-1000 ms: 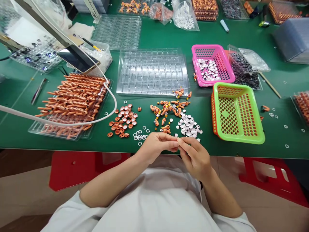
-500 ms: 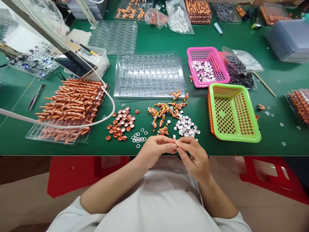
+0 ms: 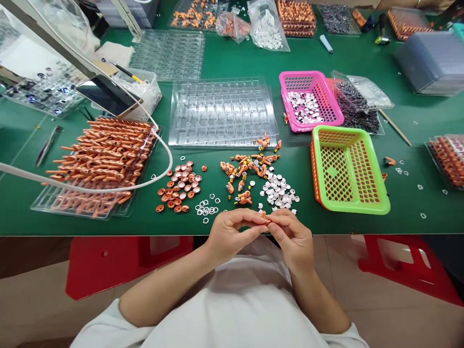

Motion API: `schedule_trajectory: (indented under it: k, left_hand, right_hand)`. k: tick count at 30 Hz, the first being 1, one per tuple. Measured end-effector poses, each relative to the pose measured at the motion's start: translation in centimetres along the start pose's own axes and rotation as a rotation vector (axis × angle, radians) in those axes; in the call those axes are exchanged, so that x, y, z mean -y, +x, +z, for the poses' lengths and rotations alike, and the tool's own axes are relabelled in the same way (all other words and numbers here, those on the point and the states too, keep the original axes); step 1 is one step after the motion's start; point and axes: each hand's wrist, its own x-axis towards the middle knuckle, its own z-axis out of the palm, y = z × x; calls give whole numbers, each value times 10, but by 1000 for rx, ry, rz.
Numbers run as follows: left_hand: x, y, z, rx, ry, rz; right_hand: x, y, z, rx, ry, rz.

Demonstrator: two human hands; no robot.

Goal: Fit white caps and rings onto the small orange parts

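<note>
My left hand (image 3: 232,232) and my right hand (image 3: 293,236) meet at the table's front edge, thumbs and fingertips closed on one small orange plastic part (image 3: 266,218). Most of that part is hidden by the fingers. Just beyond them lie several orange curved pieces with yellow bits (image 3: 250,169). White round caps (image 3: 279,189) are heaped behind my right hand. Left of my left hand are loose white rings (image 3: 206,209) and a spread of orange round cups (image 3: 179,186), some with pale insides.
A green basket (image 3: 387,205) stands at the right, with a pink basket (image 3: 286,104) of white caps behind it. Clear trays (image 3: 223,111) lie mid-table. Orange stick-like parts (image 3: 105,159) are piled at left under a white cable (image 3: 159,176).
The orange part now shows between my fingertips, where before only a tiny tip was visible. Both hands have shifted slightly, and the whole view has moved a little.
</note>
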Motion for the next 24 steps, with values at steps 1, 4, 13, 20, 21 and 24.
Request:
schedule_trajectory:
  k: [1, 4, 13, 20, 21, 24]
  left_hand:
    - [0, -1, 0, -4, 17, 2]
    - [-1, -2, 0, -15, 69, 10]
    - [2, -1, -1, -8, 197, 148]
    - [3, 3, -2, 5, 199, 238]
    - [4, 3, -2, 9, 202, 260]
    - [5, 2, -2, 21, 219, 342]
  right_hand:
    - [0, 0, 0, -8, 0, -5]
    - [-1, 0, 0, -26, 2, -20]
    - [2, 0, 0, -58, -115, -68]
    - [1, -1, -1, -52, -186, -86]
    - [1, -1, -1, -47, -188, -86]
    - [2, -1, -2, -34, -191, -94]
